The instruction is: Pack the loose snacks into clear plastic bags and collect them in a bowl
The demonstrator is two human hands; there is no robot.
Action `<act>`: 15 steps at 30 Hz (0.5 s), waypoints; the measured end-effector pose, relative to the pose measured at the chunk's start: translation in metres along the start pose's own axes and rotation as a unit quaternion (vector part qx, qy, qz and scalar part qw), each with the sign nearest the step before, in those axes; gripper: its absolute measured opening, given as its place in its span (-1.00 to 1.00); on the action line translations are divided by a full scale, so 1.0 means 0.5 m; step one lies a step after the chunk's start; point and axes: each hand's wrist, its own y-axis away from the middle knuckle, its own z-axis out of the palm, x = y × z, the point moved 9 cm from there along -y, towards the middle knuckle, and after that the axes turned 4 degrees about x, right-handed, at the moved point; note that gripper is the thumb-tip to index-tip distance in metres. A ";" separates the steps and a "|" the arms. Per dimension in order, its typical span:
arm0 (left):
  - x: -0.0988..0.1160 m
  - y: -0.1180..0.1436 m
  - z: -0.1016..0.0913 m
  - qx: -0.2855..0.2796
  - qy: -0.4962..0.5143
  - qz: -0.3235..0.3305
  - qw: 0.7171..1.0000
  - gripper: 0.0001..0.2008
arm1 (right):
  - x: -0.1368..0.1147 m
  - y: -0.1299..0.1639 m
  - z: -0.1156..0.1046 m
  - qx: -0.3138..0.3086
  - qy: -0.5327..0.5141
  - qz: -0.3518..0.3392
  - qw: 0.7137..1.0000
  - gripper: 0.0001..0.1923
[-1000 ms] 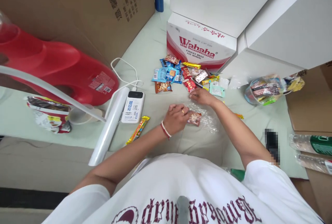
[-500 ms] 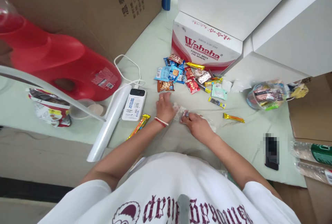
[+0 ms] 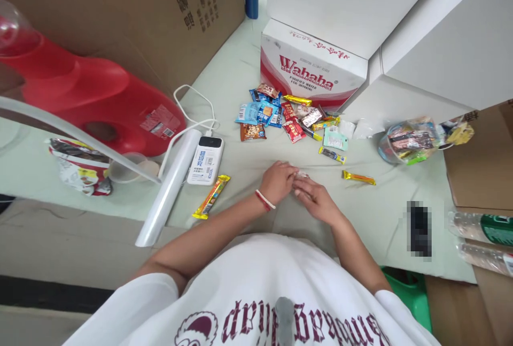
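Observation:
My left hand (image 3: 277, 183) and my right hand (image 3: 317, 201) meet over the table in front of my shirt. Between their fingertips a small bit of crumpled clear plastic wrapping (image 3: 301, 174) shows; most of it is covered by the fingers. Both hands are closed around it, fingers bent and pressed together. Just beyond them lies a loose pile of wrapped snacks, with a blue packet (image 3: 249, 113), a red packet (image 3: 294, 131) and a pale green packet (image 3: 335, 138). A yellow-wrapped bar (image 3: 211, 197) rests left of my left forearm, another yellow bar (image 3: 359, 177) to the right.
A white power bank (image 3: 206, 161) with a cable lies left, beside a white roll (image 3: 168, 191) and a big red jug (image 3: 100, 100). A Wahaha carton (image 3: 312, 68) stands behind the snacks. On the right are a tub of snacks (image 3: 412, 143) and a blurred-out dark phone (image 3: 419, 231).
My left hand has moved right to meet my right hand. The clear plastic, spread on the table before, is now bunched between the fingers. The view has shifted slightly.

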 end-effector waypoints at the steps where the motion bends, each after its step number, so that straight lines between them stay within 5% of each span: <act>1: 0.015 0.004 0.008 0.008 -0.043 0.024 0.999 -0.71 | 0.027 0.008 -0.024 0.056 -0.015 0.039 0.998 -0.70; 3: 0.029 0.012 0.013 0.034 -0.112 0.040 0.992 -0.77 | 0.084 0.038 -0.079 0.191 0.041 0.123 0.973 -0.71; 5: 0.030 0.016 0.000 0.078 -0.155 0.029 0.984 -0.79 | 0.118 0.071 -0.113 0.261 0.161 0.181 0.934 -0.63; 7: 0.020 0.015 -0.011 0.110 -0.178 0.006 0.978 -0.50 | 0.134 0.083 -0.110 0.230 0.246 0.200 0.920 -0.58; 9: 0.000 0.010 -0.010 0.103 -0.189 -0.031 0.976 -0.27 | 0.134 0.086 -0.098 0.186 0.266 0.196 0.925 -0.77; 11: -0.019 0.005 0.005 0.068 -0.196 -0.058 0.976 -0.32 | 0.121 0.085 -0.096 0.172 0.254 0.193 0.932 -0.90; 15: -0.020 0.009 0.029 0.027 -0.199 -0.057 0.978 -0.57 | 0.098 0.063 -0.098 0.152 0.190 0.239 0.940 -0.83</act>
